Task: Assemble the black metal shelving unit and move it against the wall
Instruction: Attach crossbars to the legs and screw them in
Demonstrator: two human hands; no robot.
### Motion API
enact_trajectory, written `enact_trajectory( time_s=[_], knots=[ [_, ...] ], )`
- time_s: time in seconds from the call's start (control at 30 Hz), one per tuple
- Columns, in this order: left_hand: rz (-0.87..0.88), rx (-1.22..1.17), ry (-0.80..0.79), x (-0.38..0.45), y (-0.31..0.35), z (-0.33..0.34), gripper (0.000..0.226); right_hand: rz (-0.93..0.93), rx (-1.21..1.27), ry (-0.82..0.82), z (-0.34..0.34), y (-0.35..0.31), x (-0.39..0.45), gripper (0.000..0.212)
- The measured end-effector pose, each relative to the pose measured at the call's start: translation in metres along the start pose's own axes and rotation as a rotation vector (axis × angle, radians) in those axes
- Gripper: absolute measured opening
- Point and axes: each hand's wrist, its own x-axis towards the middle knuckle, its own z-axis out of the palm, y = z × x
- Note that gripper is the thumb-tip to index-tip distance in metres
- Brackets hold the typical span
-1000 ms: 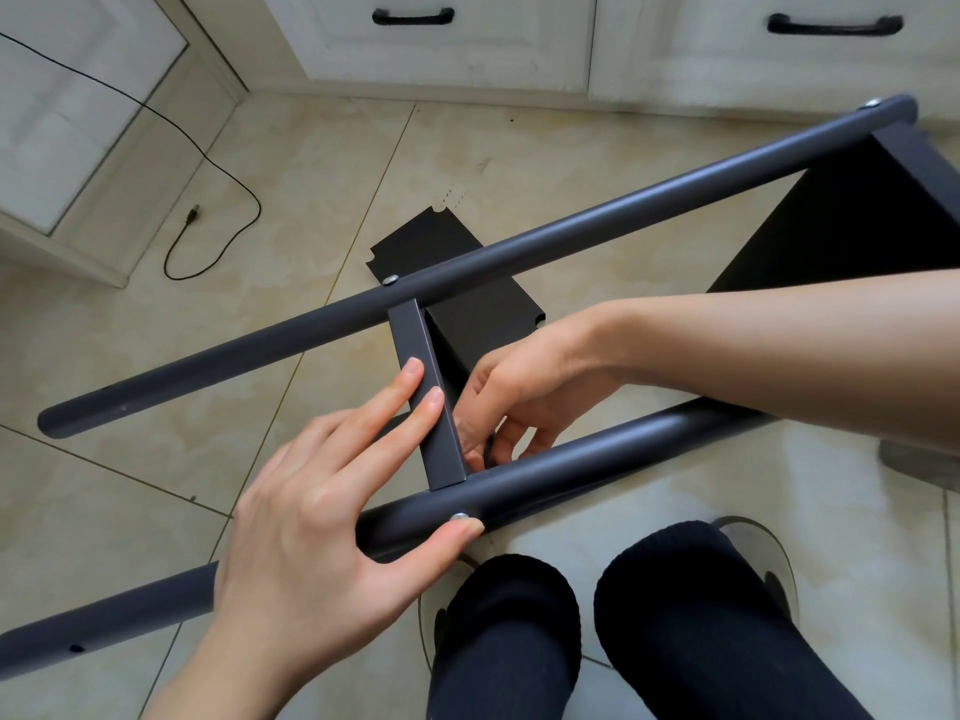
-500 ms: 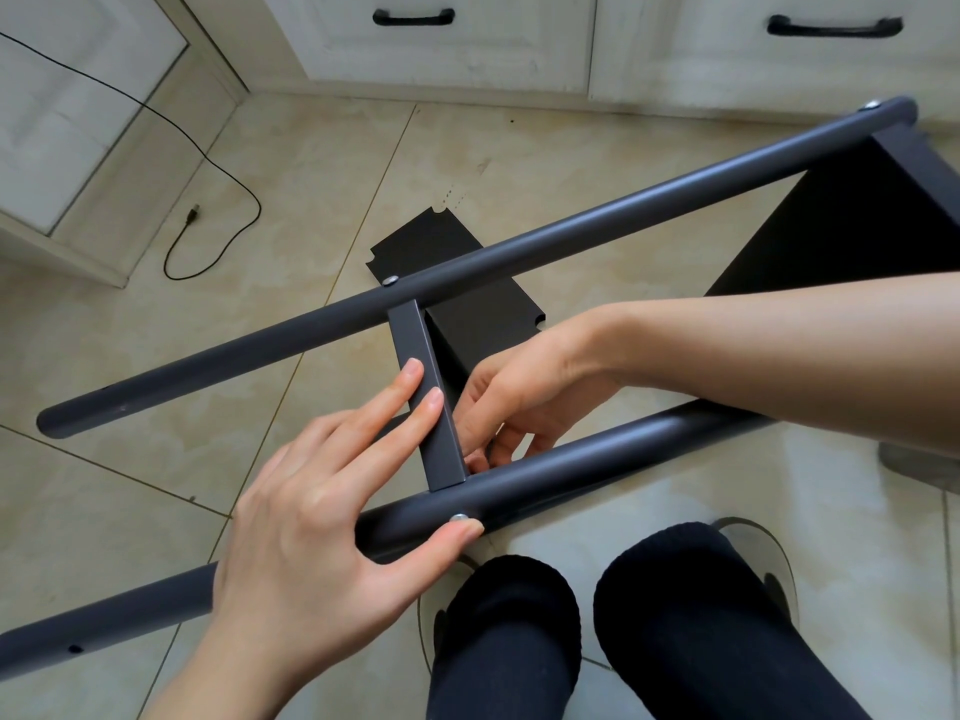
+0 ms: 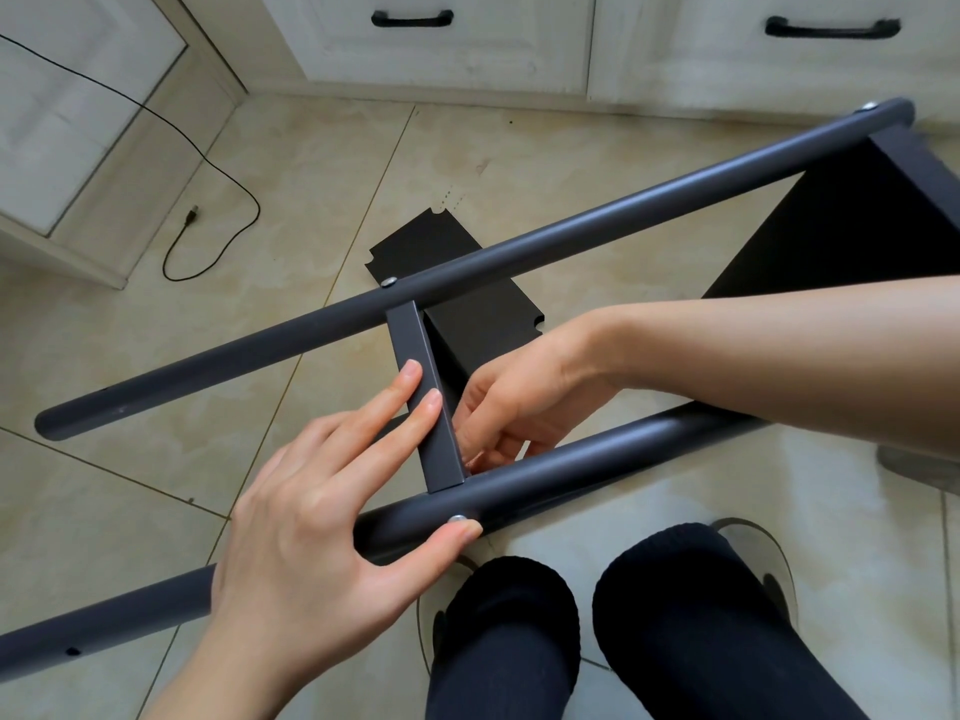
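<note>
Floor: glossy beige stone-look tiles [image 3: 519, 163] with thin dark grout lines, filling most of the frame.

Room edge: white panelled cabinets [image 3: 431, 49] along the top of the frame, with two black bar handles [image 3: 412, 18]; another white panelled unit [image 3: 78, 111] at upper left.

Cable: thin black cord [image 3: 228, 179] running from the upper left edge across the tile, looping and ending in a small plug.

Task item: black metal shelving unit, lying partly assembled across the centre of the frame. It consists of an upper dark round tube [image 3: 467, 262] running from left centre to upper right, a lower dark round tube [image 3: 597, 459] running from lower left to right centre, and a flat dark crossbar [image 3: 421, 376] joining them. Silver screw heads [image 3: 457, 518] show on the tubes. A black flat shelf panel [image 3: 467, 304] lies beneath, a larger black panel [image 3: 857, 226] at upper right.

Left hand [image 3: 322, 543]: fingers extended and slightly spread, two fingertips resting on the crossbar, thumb pressing the lower tube beside a screw.

Right hand [image 3: 519, 397]: reaching behind the crossbar at the joint, fingers curled; what they pinch, if anything, cannot be told.

Lower frame: two knees in black knit fabric [image 3: 675, 615].
</note>
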Motion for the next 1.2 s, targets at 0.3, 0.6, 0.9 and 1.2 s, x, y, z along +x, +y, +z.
enact_trajectory(
  time_s=[0.3, 0.6, 0.9, 1.2],
  knots=[
    [0.0, 0.007, -0.005, -0.0006, -0.0008, -0.0005, 0.072, -0.019, 0.029, 0.003, -0.0029, -0.0009, -0.0009, 0.019],
    [0.005, 0.015, -0.003, -0.0006, -0.0015, 0.0004, 0.072, 0.009, 0.01, -0.025, -0.0046, -0.0034, -0.0021, 0.014],
    [0.009, 0.023, -0.002, -0.0007, -0.0013, 0.0007, 0.072, 0.02, 0.001, -0.037, -0.0034, -0.0002, 0.0008, 0.023],
    [0.011, 0.029, 0.006, -0.0011, -0.0016, 0.0012, 0.073, -0.009, 0.008, -0.018, -0.0025, -0.0002, -0.0001, 0.016]
  ],
)
